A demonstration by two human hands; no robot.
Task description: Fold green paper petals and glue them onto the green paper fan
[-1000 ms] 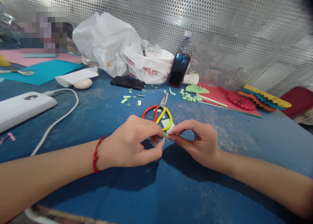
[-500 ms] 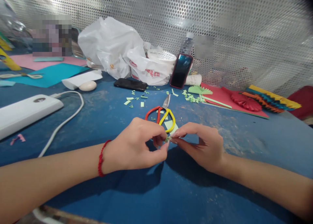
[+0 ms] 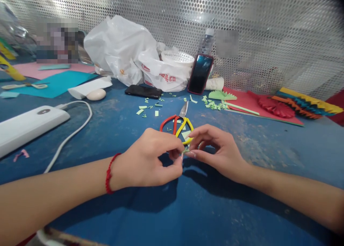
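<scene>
My left hand (image 3: 150, 160), with a red string bracelet on its wrist, and my right hand (image 3: 217, 151) meet fingertip to fingertip over the blue table (image 3: 188, 210). Together they pinch a tiny piece of green paper (image 3: 185, 151). Just beyond the fingers lie scissors (image 3: 177, 123) with one red and one yellow handle, blades pointing away from me. A pale green paper square (image 3: 186, 134) lies by the yellow handle.
Green paper scraps (image 3: 150, 108) are scattered beyond the scissors. A black phone (image 3: 143, 91) lies flat, another phone (image 3: 200, 74) leans upright by a water bottle (image 3: 207, 41). White plastic bags (image 3: 129, 52), a white power bank (image 3: 28, 124) with cable, red paper and folded fans (image 3: 276, 108) lie around.
Both hands stay pinched on the green paper piece. My right hand's fingers have shifted slightly toward the scissors handle. The view has moved a little.
</scene>
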